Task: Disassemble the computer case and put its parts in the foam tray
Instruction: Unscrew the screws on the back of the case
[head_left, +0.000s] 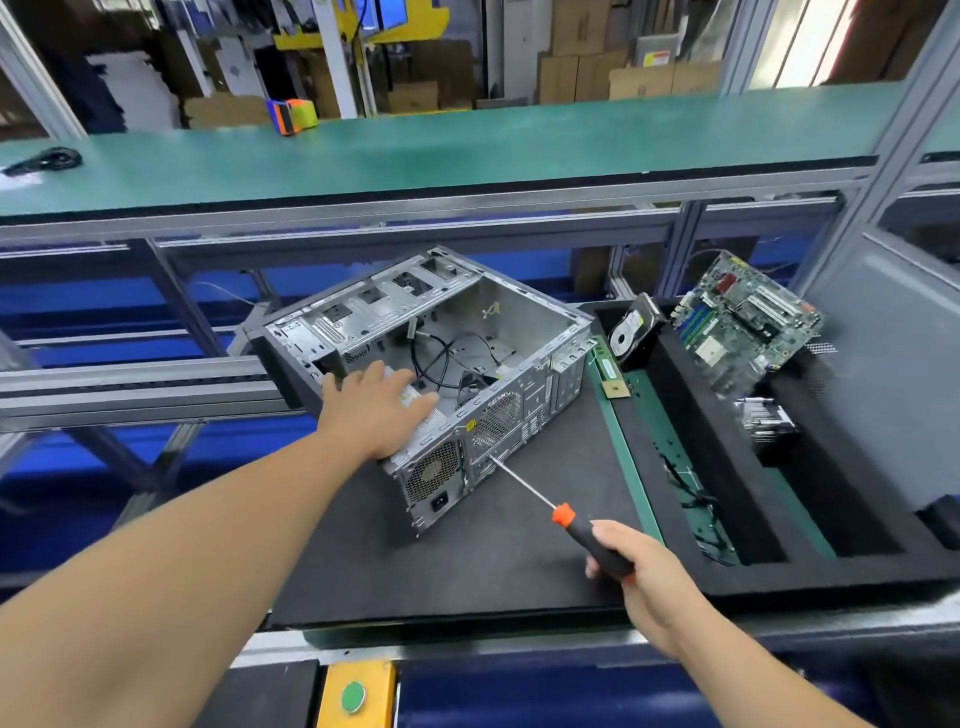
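Computer case lay open at frame center, foam tray right of it. Left hand rested flat, fingers straight, on the power supply; right hand gripped a screwdriver, its tip at the case's rear panel.

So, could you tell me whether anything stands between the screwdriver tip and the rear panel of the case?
Nothing visible does: the screwdriver, gripped by the right hand, already has its tip at the computer case rear panel, beside the fan grille.
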